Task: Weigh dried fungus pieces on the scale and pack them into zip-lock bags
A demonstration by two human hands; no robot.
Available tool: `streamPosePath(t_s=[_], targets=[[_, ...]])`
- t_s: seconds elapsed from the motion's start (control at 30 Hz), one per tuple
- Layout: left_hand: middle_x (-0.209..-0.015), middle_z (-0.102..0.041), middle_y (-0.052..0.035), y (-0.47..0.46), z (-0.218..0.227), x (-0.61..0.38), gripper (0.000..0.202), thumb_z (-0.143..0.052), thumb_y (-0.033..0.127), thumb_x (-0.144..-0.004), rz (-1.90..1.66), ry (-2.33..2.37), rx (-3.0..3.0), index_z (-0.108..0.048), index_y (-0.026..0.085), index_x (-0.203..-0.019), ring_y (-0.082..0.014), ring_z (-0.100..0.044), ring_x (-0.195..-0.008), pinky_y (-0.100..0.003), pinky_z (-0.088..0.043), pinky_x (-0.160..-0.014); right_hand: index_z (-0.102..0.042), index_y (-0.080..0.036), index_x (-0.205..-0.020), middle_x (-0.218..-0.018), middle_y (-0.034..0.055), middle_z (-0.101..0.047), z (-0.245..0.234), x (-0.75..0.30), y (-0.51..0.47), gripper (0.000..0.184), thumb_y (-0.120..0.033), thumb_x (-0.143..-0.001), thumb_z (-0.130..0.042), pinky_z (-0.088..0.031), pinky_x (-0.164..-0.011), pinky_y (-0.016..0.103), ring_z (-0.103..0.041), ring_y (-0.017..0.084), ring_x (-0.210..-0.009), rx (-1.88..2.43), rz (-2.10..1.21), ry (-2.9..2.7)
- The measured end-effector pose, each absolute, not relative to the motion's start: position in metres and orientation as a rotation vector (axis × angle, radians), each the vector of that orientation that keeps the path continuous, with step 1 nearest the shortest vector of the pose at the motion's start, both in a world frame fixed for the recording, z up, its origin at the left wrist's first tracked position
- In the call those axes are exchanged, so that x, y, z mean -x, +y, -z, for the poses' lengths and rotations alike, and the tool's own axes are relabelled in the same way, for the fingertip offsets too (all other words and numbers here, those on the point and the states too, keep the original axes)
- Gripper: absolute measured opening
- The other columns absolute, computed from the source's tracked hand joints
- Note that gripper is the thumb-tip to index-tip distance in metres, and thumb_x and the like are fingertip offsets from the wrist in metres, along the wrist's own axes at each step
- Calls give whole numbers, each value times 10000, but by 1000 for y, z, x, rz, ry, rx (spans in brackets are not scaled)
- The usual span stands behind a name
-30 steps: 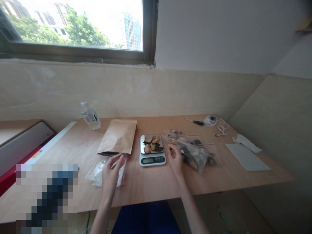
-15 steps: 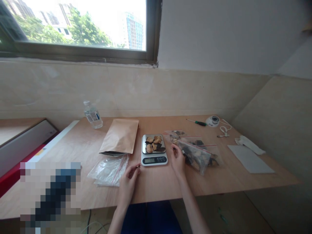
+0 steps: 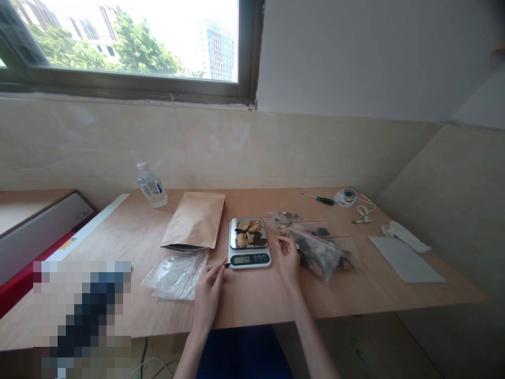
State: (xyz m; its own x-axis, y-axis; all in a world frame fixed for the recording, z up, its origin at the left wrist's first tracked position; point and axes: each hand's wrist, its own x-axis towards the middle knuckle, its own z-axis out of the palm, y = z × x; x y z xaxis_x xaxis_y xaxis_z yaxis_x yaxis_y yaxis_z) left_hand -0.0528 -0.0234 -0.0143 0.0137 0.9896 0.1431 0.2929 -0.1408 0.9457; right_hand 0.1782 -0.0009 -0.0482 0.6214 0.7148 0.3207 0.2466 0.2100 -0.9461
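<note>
On the wooden table top, we see two bare hands working on both sides of a digital kitchen scale. The scale lies with its long axis pointing away from the person, and on its steel plate sit tan and dark dried pieces. Our left hand is nearer to the scale's front left corner, and it is closed in a pinch: thumb and finger hold a small dark piece just beside the scale's left edge, though the piece is too small to tell well. From this hand, the plate lies forward and to the right. Under the heel of the same hand's side, a clear plastic bag with a red seal line lies flat, and behind it is a kraft paper envelope. Our right hand stands on the other side, half curled, and we cannot tell if it holds anything. It is the nearer hand to a zip bag full of similar dried pieces, which lies with its long axis slanting from far left to near right, just beside the fingertips. Further back on the table are a water bottle, a green-handled screwdriver and a grey sheet.
</note>
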Motion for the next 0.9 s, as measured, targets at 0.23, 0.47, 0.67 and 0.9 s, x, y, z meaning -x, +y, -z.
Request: streamPosePath(t_s=[0.23, 0.47, 0.67, 0.9], targets=[[-918, -693, -62, 19, -13, 31, 340, -553, 416, -775, -1257, 1363, -1522, -666, 194, -1007, -199, -641, -847, -318, -496, -773, -667, -177, -948, -1001, 109, -624, 43, -182, -4, 259, -355, -807, -542, -504, -829, 355, -596, 205, -932, 1408, -261, -1034], [-909, -691, -69, 25, -12, 37, 283, -558, 389, -763, -1299, 1402, -1495, -658, 174, -919, -202, -638, -838, -334, -481, -791, -630, -165, -1028, -993, 112, -682, 33, -175, 9, 341, -382, -769, -584, -501, -777, 350, -633, 217, -899, 1450, -348, -916], [-960, -675, -87, 3, -1, 40, 316, -547, 417, -778, -1308, 1375, -1409, -647, 170, -949, -221, -628, -899, -361, -478, -821, -631, -152, -922, -848, 102, -698, 6, -169, 42, 340, -449, -765, -576, -505, -683, 322, -645, 210, -745, 1493, -389, -1016], [-946, -683, -86, -12, 6, 48, 354, -572, 454, -750, -1274, 1381, -1323, -653, 167, -942, -223, -640, -858, -369, -489, -807, -623, -177, -925, -966, 116, -680, 18, -176, 0, 340, -415, -890, -382, -497, -731, 325, -633, 221, -860, 1519, -236, -1113]])
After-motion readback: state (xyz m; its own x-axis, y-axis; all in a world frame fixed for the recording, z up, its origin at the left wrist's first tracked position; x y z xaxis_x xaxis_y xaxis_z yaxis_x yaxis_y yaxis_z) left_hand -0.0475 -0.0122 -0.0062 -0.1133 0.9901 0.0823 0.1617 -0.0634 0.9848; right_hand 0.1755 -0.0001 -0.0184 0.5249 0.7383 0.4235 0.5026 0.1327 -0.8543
